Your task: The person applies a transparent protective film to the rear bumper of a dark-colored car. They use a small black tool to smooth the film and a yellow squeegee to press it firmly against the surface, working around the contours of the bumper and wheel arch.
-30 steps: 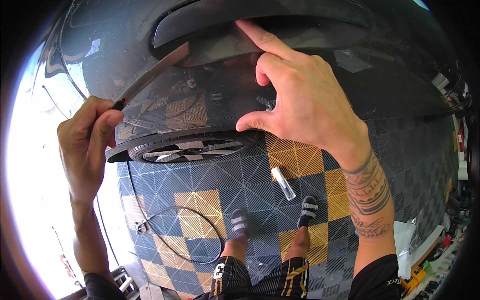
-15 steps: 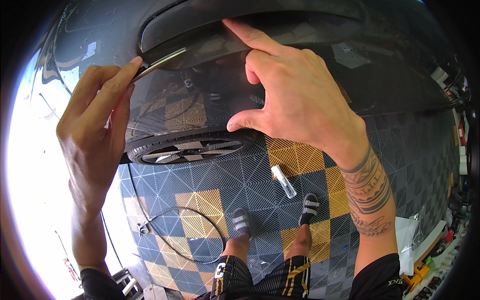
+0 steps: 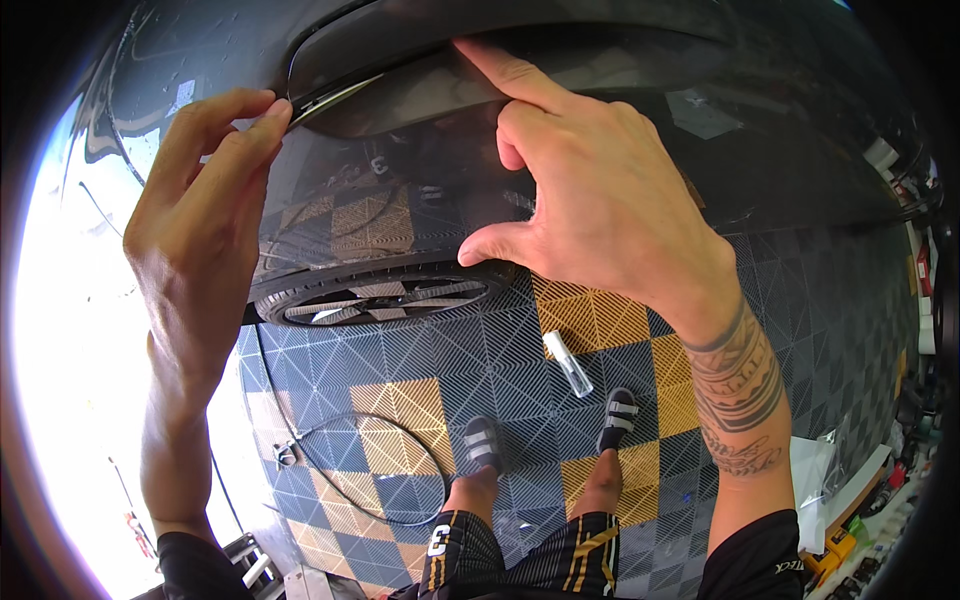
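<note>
A dark glossy car body (image 3: 600,150) fills the upper part of the view, with a long, raised, smooth dark panel (image 3: 400,45) set in it. My left hand (image 3: 195,215) pinches a slim silver tool (image 3: 330,98), its narrow tip lying along the groove under the panel. Whether that tool is a knife or a plain blade, I cannot make out. My right hand (image 3: 610,190) holds nothing; its index finger stretches to the panel's lower edge and touches there, the thumb stands apart and the other fingers curl.
Below the body sits a wheel (image 3: 385,300) with a black tyre. A clear spray bottle (image 3: 568,364) with a white cap lies on the tiled floor (image 3: 500,370) near my feet. A black cable (image 3: 390,420) loops at the left. Various items (image 3: 870,540) line the right edge.
My left hand has risen slightly and moved right, bringing the silver tool up from the lower surface into the groove. The right hand stays almost where it was.
</note>
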